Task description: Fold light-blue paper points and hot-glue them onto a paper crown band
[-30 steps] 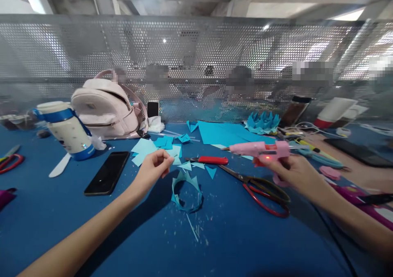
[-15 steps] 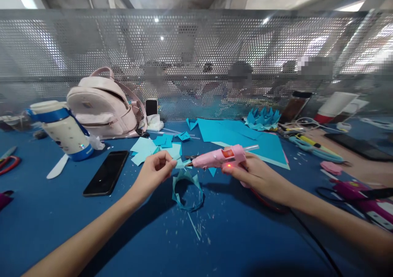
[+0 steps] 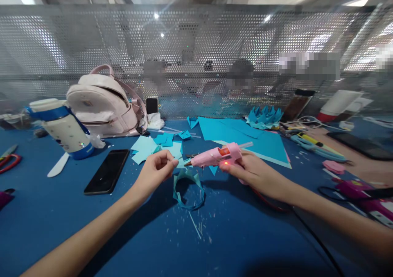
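My right hand [image 3: 250,168] grips a pink hot glue gun [image 3: 215,157] with a red light on and a clear glue stick out of its back. The nozzle points left, close to the fingertips of my left hand [image 3: 159,166]. Those fingers are pinched together; anything between them is too small to make out. Below the nozzle, a ring of folded blue paper [image 3: 198,201] stands on the table. Behind my left hand lie light blue paper pieces [image 3: 144,146] and small folded blue pieces [image 3: 164,139].
Blue paper sheets [image 3: 227,128] and a spiky folded-paper piece [image 3: 264,117] are at the back. On the left are a phone [image 3: 107,171], a bottle [image 3: 63,129] and a backpack [image 3: 100,105]. A black cord [image 3: 316,238] trails at right, near a purple tool [image 3: 365,195].
The glue gun has shifted slightly left and its back end has lifted a little. My left hand keeps its pinch in nearly the same place.
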A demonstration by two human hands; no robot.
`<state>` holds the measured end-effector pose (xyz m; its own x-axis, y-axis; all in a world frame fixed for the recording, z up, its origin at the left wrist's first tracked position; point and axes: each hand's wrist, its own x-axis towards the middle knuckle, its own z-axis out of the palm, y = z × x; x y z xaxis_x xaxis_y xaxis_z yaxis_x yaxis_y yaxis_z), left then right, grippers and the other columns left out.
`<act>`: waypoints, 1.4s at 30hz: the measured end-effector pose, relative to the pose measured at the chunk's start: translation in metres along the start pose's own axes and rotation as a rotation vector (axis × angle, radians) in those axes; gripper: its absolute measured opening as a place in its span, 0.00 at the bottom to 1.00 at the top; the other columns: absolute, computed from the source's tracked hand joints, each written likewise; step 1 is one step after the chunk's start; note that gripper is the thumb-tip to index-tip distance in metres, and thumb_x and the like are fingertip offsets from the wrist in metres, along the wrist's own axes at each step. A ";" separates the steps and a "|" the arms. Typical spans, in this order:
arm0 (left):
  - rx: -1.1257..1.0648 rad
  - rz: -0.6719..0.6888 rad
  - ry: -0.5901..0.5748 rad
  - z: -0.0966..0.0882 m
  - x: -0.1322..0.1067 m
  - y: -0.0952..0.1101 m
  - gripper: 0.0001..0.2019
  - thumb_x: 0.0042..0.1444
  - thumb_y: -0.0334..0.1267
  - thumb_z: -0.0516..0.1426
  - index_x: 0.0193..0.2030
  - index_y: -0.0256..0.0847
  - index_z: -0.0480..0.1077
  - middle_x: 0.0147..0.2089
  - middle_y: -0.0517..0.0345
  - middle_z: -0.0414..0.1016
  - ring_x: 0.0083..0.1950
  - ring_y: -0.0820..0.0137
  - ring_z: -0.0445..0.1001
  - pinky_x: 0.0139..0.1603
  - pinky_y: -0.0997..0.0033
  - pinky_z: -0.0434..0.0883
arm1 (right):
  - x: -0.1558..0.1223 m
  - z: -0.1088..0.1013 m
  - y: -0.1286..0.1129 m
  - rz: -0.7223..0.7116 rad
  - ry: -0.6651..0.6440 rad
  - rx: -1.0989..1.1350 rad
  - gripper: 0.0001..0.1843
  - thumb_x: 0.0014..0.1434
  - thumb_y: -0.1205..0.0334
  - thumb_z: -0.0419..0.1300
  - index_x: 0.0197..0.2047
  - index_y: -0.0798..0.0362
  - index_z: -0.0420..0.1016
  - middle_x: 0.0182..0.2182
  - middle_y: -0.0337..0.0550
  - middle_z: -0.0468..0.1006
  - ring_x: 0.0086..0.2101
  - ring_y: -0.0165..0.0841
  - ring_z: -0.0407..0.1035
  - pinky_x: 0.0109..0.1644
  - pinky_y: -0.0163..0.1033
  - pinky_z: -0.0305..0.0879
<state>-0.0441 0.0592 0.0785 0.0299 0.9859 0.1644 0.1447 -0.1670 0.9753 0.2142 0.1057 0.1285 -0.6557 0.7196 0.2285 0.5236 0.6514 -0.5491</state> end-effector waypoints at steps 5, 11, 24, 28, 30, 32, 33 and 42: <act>-0.001 0.000 -0.007 0.000 0.000 0.000 0.19 0.53 0.53 0.60 0.26 0.41 0.63 0.18 0.67 0.60 0.20 0.77 0.58 0.21 0.76 0.54 | 0.000 0.000 -0.001 0.001 -0.005 -0.007 0.23 0.65 0.43 0.50 0.32 0.53 0.75 0.25 0.41 0.71 0.30 0.35 0.69 0.35 0.39 0.65; -0.009 0.005 0.002 0.000 -0.001 0.000 0.19 0.53 0.54 0.61 0.25 0.41 0.63 0.19 0.67 0.60 0.20 0.77 0.57 0.21 0.76 0.54 | 0.001 0.000 -0.001 -0.008 -0.003 -0.013 0.24 0.65 0.43 0.49 0.35 0.52 0.76 0.24 0.40 0.71 0.28 0.35 0.68 0.33 0.39 0.64; -0.009 0.010 0.000 0.002 -0.001 0.002 0.19 0.53 0.53 0.61 0.25 0.41 0.63 0.18 0.67 0.60 0.19 0.78 0.58 0.21 0.76 0.54 | 0.005 -0.003 -0.003 -0.030 -0.013 -0.006 0.23 0.65 0.44 0.50 0.32 0.52 0.75 0.21 0.38 0.69 0.23 0.31 0.64 0.30 0.36 0.62; -0.009 0.008 -0.001 0.002 -0.001 0.001 0.19 0.53 0.53 0.61 0.25 0.41 0.63 0.18 0.67 0.60 0.19 0.78 0.58 0.21 0.76 0.54 | 0.005 -0.003 0.000 -0.031 -0.027 -0.022 0.24 0.66 0.43 0.49 0.33 0.51 0.77 0.21 0.38 0.69 0.23 0.32 0.65 0.28 0.36 0.62; -0.009 0.008 -0.004 0.002 -0.001 0.001 0.19 0.53 0.53 0.61 0.25 0.41 0.63 0.18 0.67 0.60 0.19 0.78 0.58 0.21 0.76 0.54 | 0.005 -0.002 0.002 -0.031 -0.029 -0.038 0.24 0.66 0.43 0.49 0.34 0.51 0.77 0.21 0.39 0.68 0.23 0.32 0.65 0.28 0.36 0.62; -0.010 0.009 -0.010 0.002 0.000 0.000 0.19 0.53 0.53 0.61 0.25 0.41 0.63 0.18 0.67 0.60 0.19 0.77 0.58 0.21 0.77 0.54 | 0.005 -0.002 0.002 -0.044 -0.024 -0.043 0.24 0.66 0.43 0.49 0.35 0.50 0.77 0.21 0.38 0.68 0.25 0.33 0.66 0.30 0.36 0.63; -0.011 0.009 -0.013 0.002 0.000 0.000 0.19 0.53 0.53 0.61 0.24 0.41 0.63 0.18 0.67 0.60 0.19 0.77 0.58 0.20 0.77 0.54 | 0.006 -0.002 0.002 -0.053 -0.023 -0.044 0.23 0.67 0.43 0.49 0.35 0.50 0.77 0.21 0.38 0.69 0.26 0.33 0.67 0.31 0.37 0.64; -0.011 0.008 -0.022 0.003 0.000 -0.002 0.19 0.54 0.51 0.60 0.25 0.41 0.62 0.18 0.68 0.59 0.19 0.78 0.57 0.20 0.77 0.53 | 0.009 -0.003 -0.003 -0.038 0.030 -0.127 0.28 0.65 0.41 0.48 0.25 0.53 0.70 0.27 0.45 0.73 0.31 0.36 0.69 0.33 0.39 0.64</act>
<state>-0.0417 0.0598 0.0767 0.0528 0.9841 0.1693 0.1330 -0.1750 0.9756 0.2084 0.1113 0.1350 -0.6606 0.6996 0.2724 0.5645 0.7020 -0.4342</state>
